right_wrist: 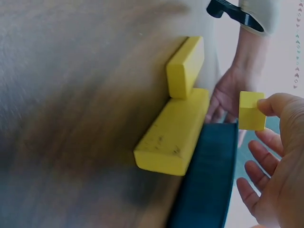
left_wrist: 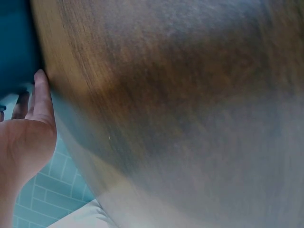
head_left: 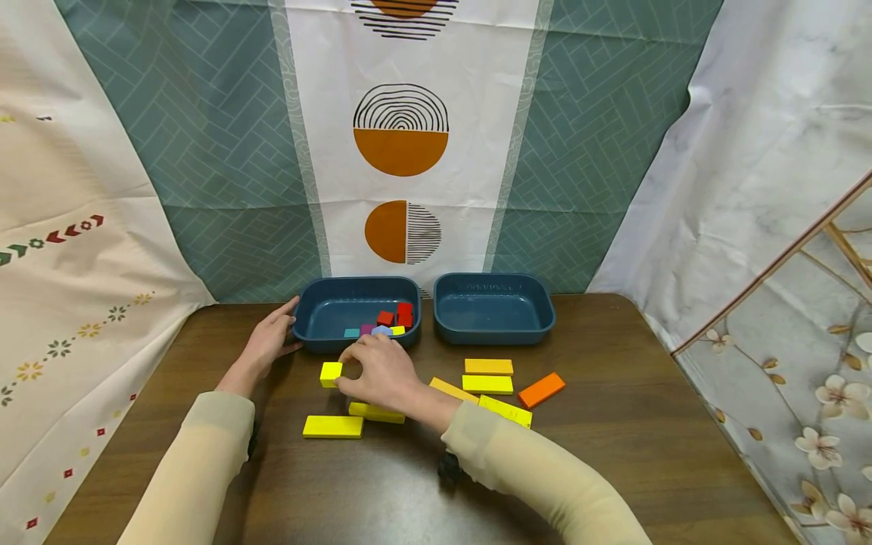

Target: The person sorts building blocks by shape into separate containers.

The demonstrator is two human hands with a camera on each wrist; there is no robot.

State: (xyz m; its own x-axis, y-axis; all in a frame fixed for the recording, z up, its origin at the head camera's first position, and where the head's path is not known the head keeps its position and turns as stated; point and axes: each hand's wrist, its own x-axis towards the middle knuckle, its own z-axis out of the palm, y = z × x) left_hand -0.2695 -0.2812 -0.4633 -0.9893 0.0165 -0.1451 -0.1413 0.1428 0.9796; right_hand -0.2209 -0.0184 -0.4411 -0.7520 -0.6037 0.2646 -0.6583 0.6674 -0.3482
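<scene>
Between the thumb and fingertips of my right hand point(head_left: 381, 372) is a yellow cube point(head_left: 331, 374), held up off the table in front of the left blue tray point(head_left: 334, 314). The right wrist view shows the same pinch on the cube point(right_wrist: 251, 111). My left hand point(head_left: 266, 341) rests against that tray's left outer side; in the left wrist view its fingers point(left_wrist: 43, 97) look fairly straight. Inside the tray, toward its right, lie red cubes point(head_left: 405, 314) with teal, purple, light blue and yellow ones, partly hidden by the near wall.
A second blue tray point(head_left: 493, 312) stands to the right, with no blocks visible in it. Two yellow blocks point(head_left: 332, 427) point(right_wrist: 166, 137) lie near my right hand. Farther right are more yellow blocks point(head_left: 487, 384) and an orange block point(head_left: 541, 390). Cloth point(head_left: 232, 189) hangs behind the table.
</scene>
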